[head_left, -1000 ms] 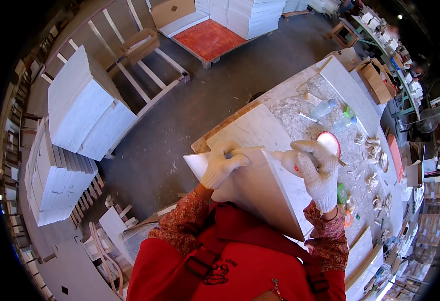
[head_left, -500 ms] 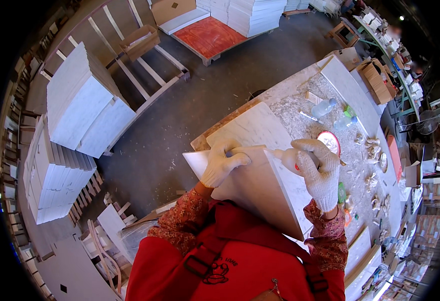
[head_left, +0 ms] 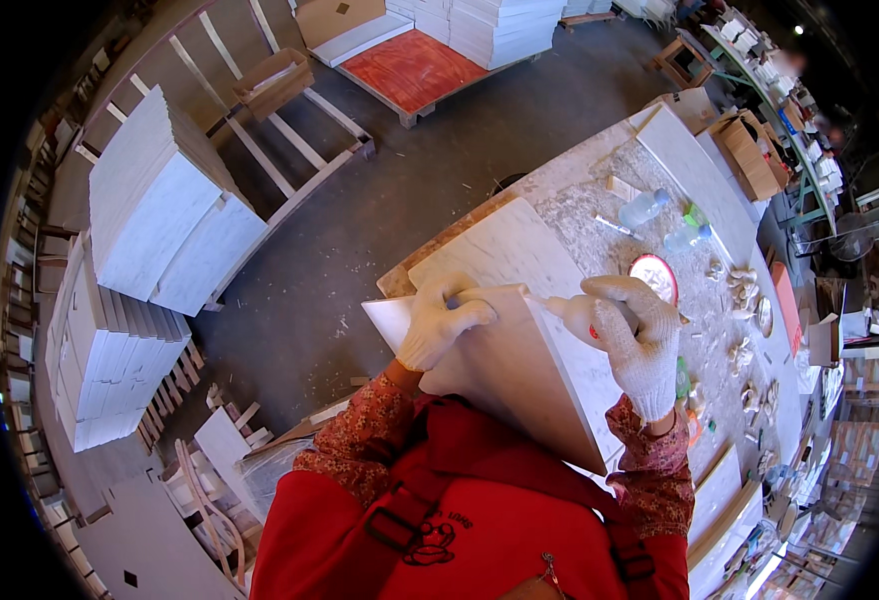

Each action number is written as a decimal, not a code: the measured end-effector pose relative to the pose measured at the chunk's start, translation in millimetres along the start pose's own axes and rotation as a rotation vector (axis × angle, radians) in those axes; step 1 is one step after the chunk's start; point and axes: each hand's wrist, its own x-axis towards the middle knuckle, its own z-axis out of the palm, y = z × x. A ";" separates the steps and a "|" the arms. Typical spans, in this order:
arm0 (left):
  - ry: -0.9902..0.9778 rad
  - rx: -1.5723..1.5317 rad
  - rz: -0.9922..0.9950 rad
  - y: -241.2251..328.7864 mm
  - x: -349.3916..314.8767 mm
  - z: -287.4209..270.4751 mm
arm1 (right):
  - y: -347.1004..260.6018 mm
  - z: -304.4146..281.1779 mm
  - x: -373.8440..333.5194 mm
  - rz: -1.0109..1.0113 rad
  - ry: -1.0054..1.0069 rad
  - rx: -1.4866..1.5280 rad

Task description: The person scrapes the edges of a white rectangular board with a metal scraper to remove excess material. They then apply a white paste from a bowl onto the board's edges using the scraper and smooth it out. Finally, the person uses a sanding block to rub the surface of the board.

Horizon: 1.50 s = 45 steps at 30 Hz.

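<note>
In a white glove, my left hand [head_left: 446, 322] grips the upper edge of a pale marble tile [head_left: 519, 370], thumb on the near face and fingers over the top. The tile stands tilted on edge in front of my apron. My gloved right hand [head_left: 641, 335] is wrapped round a small white squeeze bottle [head_left: 579, 318], its nozzle pointing left at the tile's upper right corner. Whether the tip touches the tile I cannot tell. Another marble slab [head_left: 494, 240] lies flat on the worktable [head_left: 609, 185] beyond the held tile.
Right of my hands, a round red-rimmed tin [head_left: 653, 278] of white material, plastic bottles [head_left: 644, 208] and crumpled scraps [head_left: 741, 352] lie on the dusty table. Tall tile stacks [head_left: 174, 210] stand at the left, near a wooden pallet frame [head_left: 274, 125]. A red-topped pallet [head_left: 414, 70] is farther off.
The whole view has shifted very slightly. Both hands, the tile and the bottle keep almost the same places relative to each other.
</note>
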 end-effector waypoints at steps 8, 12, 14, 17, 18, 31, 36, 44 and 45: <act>0.007 -0.006 0.001 1.7 -0.3 0.3 | -2.6 -2.2 -2.9 0.016 -0.001 -0.012; -0.001 0.002 0.032 0.3 0.6 -0.1 | -3.3 -3.5 -3.0 -0.002 -0.006 -0.024; -0.002 0.012 0.035 0.1 0.8 0.1 | -3.3 -4.4 -4.2 0.000 0.004 -0.024; 0.002 0.015 0.010 5.6 0.0 1.5 | -2.5 -4.3 -4.9 0.040 0.009 -0.002; 0.004 0.016 -0.001 9.5 -0.7 2.3 | -1.2 -4.6 -5.7 0.077 0.014 0.021; 0.040 0.048 -0.065 -1.7 3.3 -2.1 | 90.1 -10.3 -15.8 0.428 0.376 0.490; 0.052 0.013 -0.089 9.9 7.2 5.9 | 211.2 -43.1 -19.7 0.539 0.437 0.574; 0.093 0.047 -0.095 5.2 21.6 16.9 | 397.6 -83.2 -17.9 0.593 0.527 -0.391; 0.084 0.075 -0.112 5.4 25.0 20.3 | 403.3 -87.3 -14.3 0.621 0.504 -0.403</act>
